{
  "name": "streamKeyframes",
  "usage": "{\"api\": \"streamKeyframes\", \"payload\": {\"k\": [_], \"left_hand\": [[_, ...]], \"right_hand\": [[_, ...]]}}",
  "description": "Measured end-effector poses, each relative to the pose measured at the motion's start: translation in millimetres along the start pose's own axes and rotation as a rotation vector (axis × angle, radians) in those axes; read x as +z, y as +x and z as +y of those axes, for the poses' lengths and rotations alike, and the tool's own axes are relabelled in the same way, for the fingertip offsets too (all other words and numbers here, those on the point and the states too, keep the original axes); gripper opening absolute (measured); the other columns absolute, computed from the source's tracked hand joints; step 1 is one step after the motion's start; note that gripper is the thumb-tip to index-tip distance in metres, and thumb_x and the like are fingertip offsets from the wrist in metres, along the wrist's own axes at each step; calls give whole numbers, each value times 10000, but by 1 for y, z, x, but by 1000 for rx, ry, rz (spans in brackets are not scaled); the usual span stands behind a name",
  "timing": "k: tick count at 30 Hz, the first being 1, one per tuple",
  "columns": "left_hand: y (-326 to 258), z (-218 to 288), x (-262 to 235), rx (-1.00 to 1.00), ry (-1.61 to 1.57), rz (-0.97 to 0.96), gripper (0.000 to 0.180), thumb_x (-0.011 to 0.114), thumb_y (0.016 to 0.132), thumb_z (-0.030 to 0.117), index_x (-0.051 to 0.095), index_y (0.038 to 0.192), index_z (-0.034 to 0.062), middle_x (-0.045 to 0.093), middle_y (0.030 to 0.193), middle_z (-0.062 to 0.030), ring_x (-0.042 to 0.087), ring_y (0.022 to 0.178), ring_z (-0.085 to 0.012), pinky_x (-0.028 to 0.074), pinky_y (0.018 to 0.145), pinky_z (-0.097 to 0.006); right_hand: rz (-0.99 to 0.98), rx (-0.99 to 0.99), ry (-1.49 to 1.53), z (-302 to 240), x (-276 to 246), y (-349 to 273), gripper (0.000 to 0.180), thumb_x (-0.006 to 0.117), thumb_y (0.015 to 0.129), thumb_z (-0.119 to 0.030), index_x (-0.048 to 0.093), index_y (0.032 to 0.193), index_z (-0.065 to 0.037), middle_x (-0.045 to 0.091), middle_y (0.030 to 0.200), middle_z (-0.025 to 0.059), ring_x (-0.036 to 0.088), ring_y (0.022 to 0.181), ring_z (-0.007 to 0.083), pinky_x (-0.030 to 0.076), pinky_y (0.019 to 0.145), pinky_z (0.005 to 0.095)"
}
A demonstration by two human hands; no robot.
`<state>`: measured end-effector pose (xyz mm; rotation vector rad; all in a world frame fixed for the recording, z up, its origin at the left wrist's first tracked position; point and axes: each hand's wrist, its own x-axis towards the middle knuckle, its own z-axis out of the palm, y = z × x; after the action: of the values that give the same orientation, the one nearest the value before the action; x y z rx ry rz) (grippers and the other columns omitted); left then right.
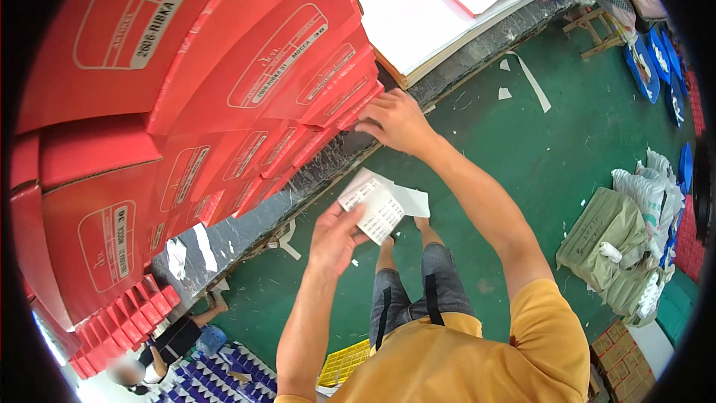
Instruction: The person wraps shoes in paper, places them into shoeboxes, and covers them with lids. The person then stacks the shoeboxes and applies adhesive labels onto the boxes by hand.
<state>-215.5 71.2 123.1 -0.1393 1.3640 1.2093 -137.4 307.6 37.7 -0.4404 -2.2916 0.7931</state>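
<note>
In front of my body my left hand (333,237) is closed on a small bundle of white label sheets (382,213), thumb on top. Rows of dark print cover the front sheet, and a blank white flap sticks out to its right. My right hand (400,121) reaches forward to the end of a stack of red cardboard boxes (261,82). Its thumb and bent fingers are a little apart beside the box edges, and I see nothing held in them. Whether the fingertips touch a box I cannot tell. Printed label strips mark the box ends.
The boxes stand on a dark marbled table (280,198), with large white sheets (425,19) stacked farther along it. Paper scraps (533,82) lie on the green floor. Wrapped bundles (608,246) are on the right, a yellow crate (347,362) sits near my legs, and another person (175,336) is at lower left.
</note>
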Motion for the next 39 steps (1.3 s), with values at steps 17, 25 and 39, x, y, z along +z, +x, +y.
{"api": "streamKeyframes", "payload": {"k": [17, 25, 39], "left_hand": [[18, 2, 6, 79, 88, 40, 287, 636, 1002, 124, 618, 1250, -18, 714, 1124, -132, 726, 991, -227, 621, 855, -400], [33, -39, -25, -128, -62, 170, 364, 619, 1006, 123, 549, 1331, -25, 698, 1191, -150, 719, 1045, -260, 610, 907, -478], [20, -39, -47, 158, 50, 99, 276, 641, 990, 91, 639, 1250, 0, 737, 1108, -128, 755, 934, -225, 656, 809, -387]], "right_hand": [[-299, 14, 131, -96, -51, -68, 187, 814, 740, -121, 767, 921, -126, 610, 1399, -1, 536, 1342, 289, 392, 1124, 606], [-140, 94, 22, 3, 19, -51, 100, 767, 812, -183, 696, 861, -133, 706, 899, 6, 658, 940, 227, 472, 842, 418], [-194, 576, 605, -15, -2, -51, 167, 798, 845, -225, 774, 953, -100, 735, 1013, 129, 724, 909, 271, 562, 871, 416]]}}
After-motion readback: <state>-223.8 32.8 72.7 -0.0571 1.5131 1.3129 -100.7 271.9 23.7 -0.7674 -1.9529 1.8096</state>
